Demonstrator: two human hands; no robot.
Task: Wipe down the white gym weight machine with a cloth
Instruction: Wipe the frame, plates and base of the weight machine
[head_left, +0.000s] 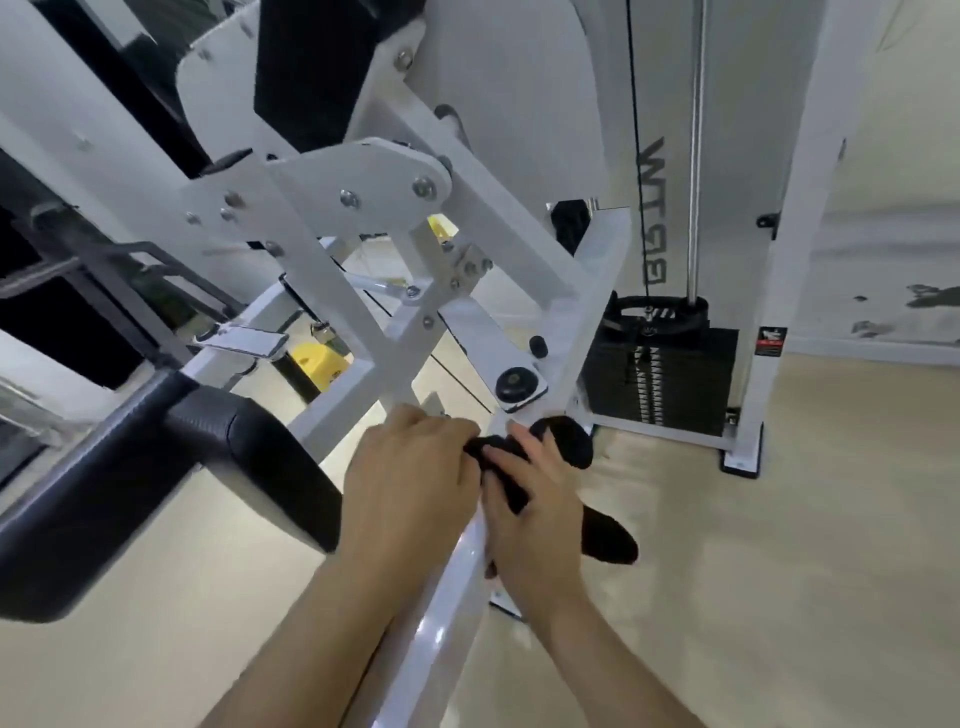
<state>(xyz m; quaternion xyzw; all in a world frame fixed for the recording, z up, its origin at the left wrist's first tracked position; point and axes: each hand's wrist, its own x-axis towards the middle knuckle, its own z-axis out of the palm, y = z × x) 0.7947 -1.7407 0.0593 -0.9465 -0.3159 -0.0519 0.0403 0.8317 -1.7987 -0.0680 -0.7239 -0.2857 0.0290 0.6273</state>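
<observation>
Had cloth (574, 447) bunched on machine's white bar (441, 623).
My L grip (410, 483) + R grip (535, 514) were both clenched round the cloth.

We lose much of the black cloth (566, 441) under the left hand (410, 483) and right hand (535, 514) gripping it. Both forearms run off the bottom edge, the black pad (156, 493) off the left. The red label (773, 340) is too small to read.

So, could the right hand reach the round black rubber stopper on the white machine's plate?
Probably yes: the right hand, gripping the black cloth, lies just short of the stopper, with nothing between them.
</observation>
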